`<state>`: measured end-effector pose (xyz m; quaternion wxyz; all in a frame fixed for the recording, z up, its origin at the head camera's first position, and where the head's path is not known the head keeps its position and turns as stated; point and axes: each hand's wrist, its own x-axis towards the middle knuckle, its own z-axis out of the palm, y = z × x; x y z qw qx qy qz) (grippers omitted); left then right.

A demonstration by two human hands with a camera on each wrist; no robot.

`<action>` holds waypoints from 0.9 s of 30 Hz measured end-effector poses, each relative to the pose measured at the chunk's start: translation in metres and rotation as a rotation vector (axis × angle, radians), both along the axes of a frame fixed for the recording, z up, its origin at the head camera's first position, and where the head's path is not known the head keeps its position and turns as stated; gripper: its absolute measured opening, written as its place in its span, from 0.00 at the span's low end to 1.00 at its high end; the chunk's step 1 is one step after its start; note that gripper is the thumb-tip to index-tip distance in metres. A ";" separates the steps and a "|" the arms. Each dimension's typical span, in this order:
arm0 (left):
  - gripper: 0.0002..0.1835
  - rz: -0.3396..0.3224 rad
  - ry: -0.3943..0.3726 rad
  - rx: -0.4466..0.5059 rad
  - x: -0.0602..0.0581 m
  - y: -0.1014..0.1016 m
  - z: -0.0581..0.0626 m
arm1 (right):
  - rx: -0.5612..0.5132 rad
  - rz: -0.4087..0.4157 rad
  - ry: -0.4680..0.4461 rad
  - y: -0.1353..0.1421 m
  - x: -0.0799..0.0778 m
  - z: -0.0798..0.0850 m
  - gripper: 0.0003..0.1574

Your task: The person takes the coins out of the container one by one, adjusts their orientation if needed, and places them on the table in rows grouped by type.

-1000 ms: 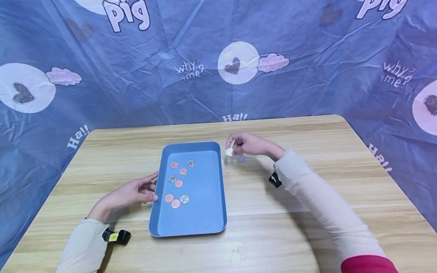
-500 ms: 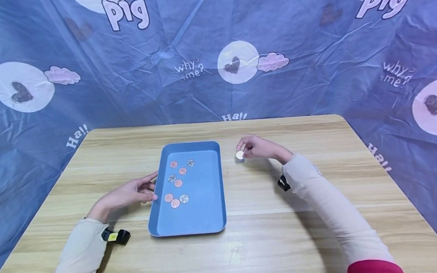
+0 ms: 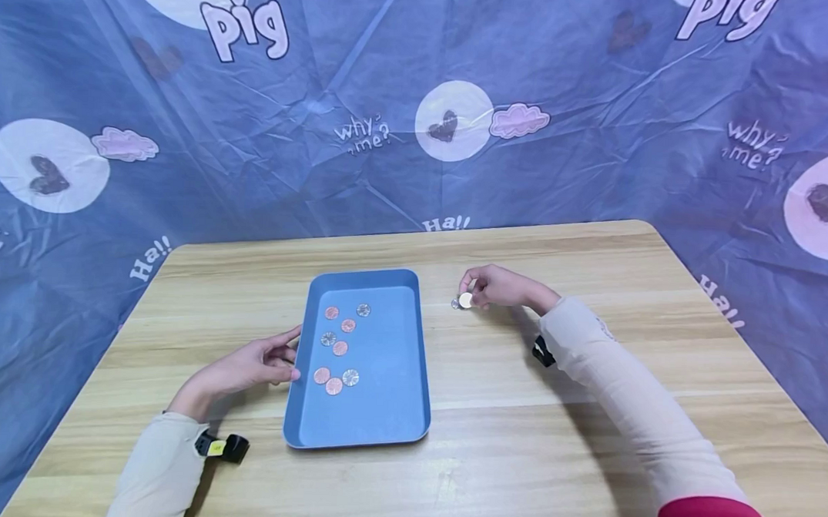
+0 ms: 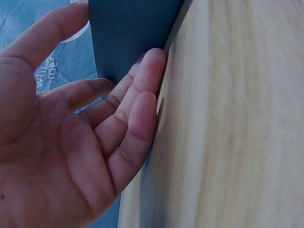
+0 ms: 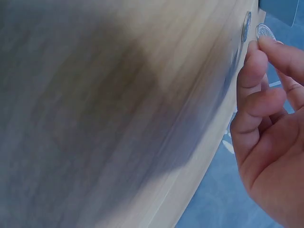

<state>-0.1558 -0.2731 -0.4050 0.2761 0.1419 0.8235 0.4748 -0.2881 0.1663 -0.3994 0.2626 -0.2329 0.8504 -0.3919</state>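
A blue tray [image 3: 386, 411] lies on the table with several copper-coloured and silver coins scattered in it. My left hand [image 3: 243, 368] rests against the tray's left wall, fingers spread; in the left wrist view the fingertips [image 4: 151, 64] touch the dark wall low, near the tabletop. To the right of the tray, my right hand [image 3: 501, 285] pinches a silver coin [image 3: 465, 300] between thumb and fingertips. Another silver coin [image 3: 455, 303] lies on the table just beside the held one. The right wrist view has the pinched coin [image 5: 264, 32] apart from the coin on the wood [image 5: 246, 27].
The wooden table [image 3: 551, 465] extends around the tray, its far edge close to a blue printed curtain [image 3: 307, 169]. A black wrist camera [image 3: 232, 448] sits on the left forearm and another [image 3: 543, 352] on the right.
My right hand has moved rightward, away from the tray, carrying the silver coin, and is now beside the coin on the table. The left hand and tray have stayed in place.
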 end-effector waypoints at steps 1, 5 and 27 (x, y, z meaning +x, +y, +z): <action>0.49 -0.001 0.001 -0.001 0.000 0.000 0.000 | 0.003 -0.001 0.001 0.000 0.000 0.000 0.13; 0.49 -0.009 0.000 -0.003 0.000 0.000 0.000 | 0.032 0.000 0.008 0.002 0.001 0.000 0.12; 0.49 -0.012 -0.006 0.003 0.000 0.000 0.000 | 0.181 -0.009 0.144 0.004 0.001 0.001 0.10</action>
